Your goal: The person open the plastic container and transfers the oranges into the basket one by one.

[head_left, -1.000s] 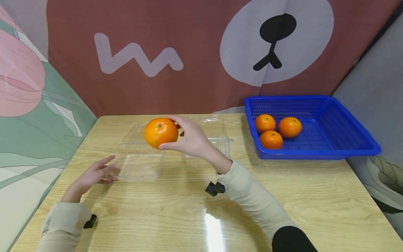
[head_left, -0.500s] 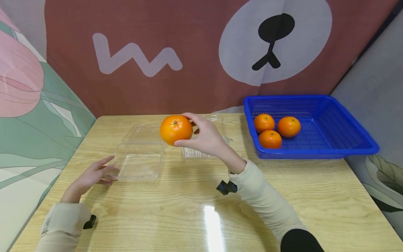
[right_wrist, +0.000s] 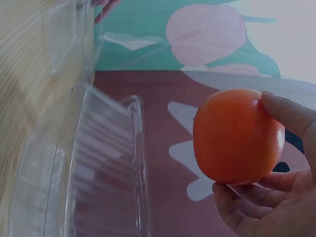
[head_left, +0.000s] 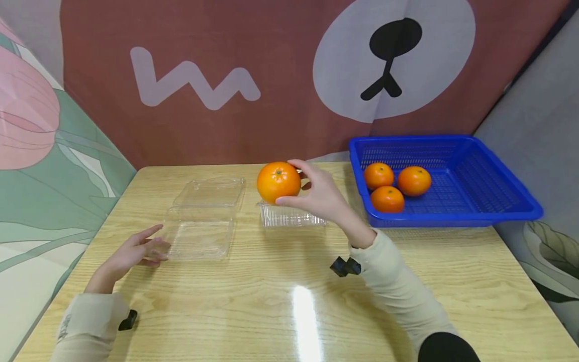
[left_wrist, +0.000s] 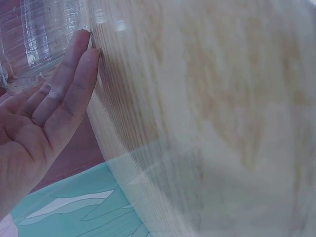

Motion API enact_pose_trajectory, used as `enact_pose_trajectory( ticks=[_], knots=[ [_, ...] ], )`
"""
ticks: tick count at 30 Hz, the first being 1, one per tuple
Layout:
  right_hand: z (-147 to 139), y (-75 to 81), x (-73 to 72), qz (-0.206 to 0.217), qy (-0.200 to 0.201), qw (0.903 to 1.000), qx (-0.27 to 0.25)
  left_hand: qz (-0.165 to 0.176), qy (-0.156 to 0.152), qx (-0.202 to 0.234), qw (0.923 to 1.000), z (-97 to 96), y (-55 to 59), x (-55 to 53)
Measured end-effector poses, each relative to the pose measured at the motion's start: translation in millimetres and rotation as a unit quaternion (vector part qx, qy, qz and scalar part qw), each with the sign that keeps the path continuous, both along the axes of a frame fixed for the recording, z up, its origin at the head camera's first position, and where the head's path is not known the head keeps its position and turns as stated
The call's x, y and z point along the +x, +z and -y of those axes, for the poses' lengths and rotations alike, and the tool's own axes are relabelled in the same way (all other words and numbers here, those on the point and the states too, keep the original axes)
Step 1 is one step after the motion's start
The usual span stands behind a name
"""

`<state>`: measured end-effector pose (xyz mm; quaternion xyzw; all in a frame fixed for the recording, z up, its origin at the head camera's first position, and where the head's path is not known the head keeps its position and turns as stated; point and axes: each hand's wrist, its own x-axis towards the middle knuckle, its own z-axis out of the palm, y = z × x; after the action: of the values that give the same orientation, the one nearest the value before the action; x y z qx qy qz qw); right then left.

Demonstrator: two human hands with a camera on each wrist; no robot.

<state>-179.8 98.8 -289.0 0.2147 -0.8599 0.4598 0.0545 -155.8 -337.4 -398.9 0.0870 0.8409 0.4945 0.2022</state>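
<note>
In the head view my right hand [head_left: 323,193] grips an orange [head_left: 278,182] between thumb and fingers, held up over the right clear plastic box [head_left: 291,217]. The orange [right_wrist: 237,137] fills the grip in the right wrist view, with a ribbed wall of the box beside it. My left hand [head_left: 133,254] rests at the left side of another clear plastic box [head_left: 199,236], whose lid lies folded back. The left wrist view shows this left hand [left_wrist: 54,103] with fingers extended along the box's edge [left_wrist: 44,44]. The orange and right hand hide the right box's back part.
A blue plastic basket [head_left: 452,219] stands at the table's back right, with three oranges [head_left: 414,181] grouped at its left end. The wooden table [head_left: 235,311] ends at a printed cloth backdrop [head_left: 289,120] behind the boxes.
My right hand has carried the orange to the right, from over the left box to over the right one. The left hand has stayed by its box.
</note>
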Motion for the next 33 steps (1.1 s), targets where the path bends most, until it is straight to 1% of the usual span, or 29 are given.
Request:
enact_pose_trajectory(
  ticks=[3, 7, 12, 22, 25, 31, 33],
  knots=[
    [-8.5, -0.7, -0.5, 0.006, -0.008, 1.0000, 0.001, 0.001, -0.004, 0.006, 1.0000, -0.1, 0.9, 0.5],
    [-20.2, -0.9, -2.3, 0.010, -0.018, 0.9997, 0.009, 0.001, -0.004, 0.002, 1.0000, 0.3, 1.3, 0.3],
    [-32.3, -1.1, -6.1, 0.008, -0.031, 0.9993, 0.017, 0.004, 0.004, -0.006, 1.0000, 1.5, 1.2, 0.2],
    [-55.8, -5.6, -9.5, 0.005, -0.057, 0.9982, 0.015, 0.008, -0.001, 0.005, 1.0000, 1.0, 1.3, 0.7],
    [-64.1, -7.7, -10.8, 0.004, -0.065, 0.9976, 0.024, 0.006, -0.001, 0.002, 1.0000, 0.7, 1.3, 0.6],
    [-82.3, -9.3, -10.4, 0.023, -0.079, 0.9964, 0.020, 0.014, 0.001, 0.001, 0.9999, 0.6, 0.9, -0.7],
    [-88.7, -9.9, -9.9, 0.020, -0.086, 0.9958, 0.022, 0.019, 0.001, 0.003, 0.9998, 0.5, 1.1, -1.2]
  ],
)
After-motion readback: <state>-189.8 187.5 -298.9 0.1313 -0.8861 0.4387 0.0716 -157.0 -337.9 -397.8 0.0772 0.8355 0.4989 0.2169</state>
